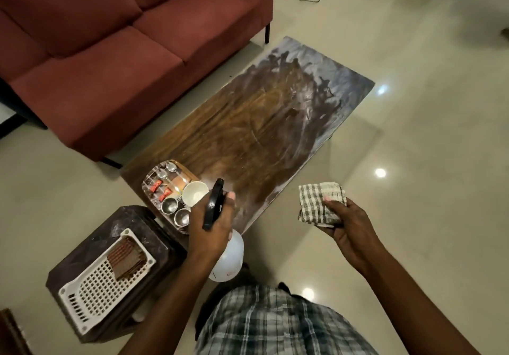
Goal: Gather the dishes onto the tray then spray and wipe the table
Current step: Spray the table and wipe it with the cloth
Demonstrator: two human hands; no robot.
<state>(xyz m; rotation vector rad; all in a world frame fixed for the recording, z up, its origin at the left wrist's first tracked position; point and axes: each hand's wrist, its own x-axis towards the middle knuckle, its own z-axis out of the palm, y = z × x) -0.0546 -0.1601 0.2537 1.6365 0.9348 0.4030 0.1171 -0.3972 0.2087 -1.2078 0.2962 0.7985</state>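
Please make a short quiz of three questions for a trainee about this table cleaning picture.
1. True or false: the left hand holds the spray bottle.
2. What does the right hand hold? A) sponge B) checked cloth C) plate
3. Fill in: the white bowl sits on the ____ at the table's near corner.

Key: 1 true; 2 B, the checked cloth; 3 tray.

A red sofa (pixel 115 52) stands on glossy cream floor tiles (pixel 413 162) that mirror ceiling lights.
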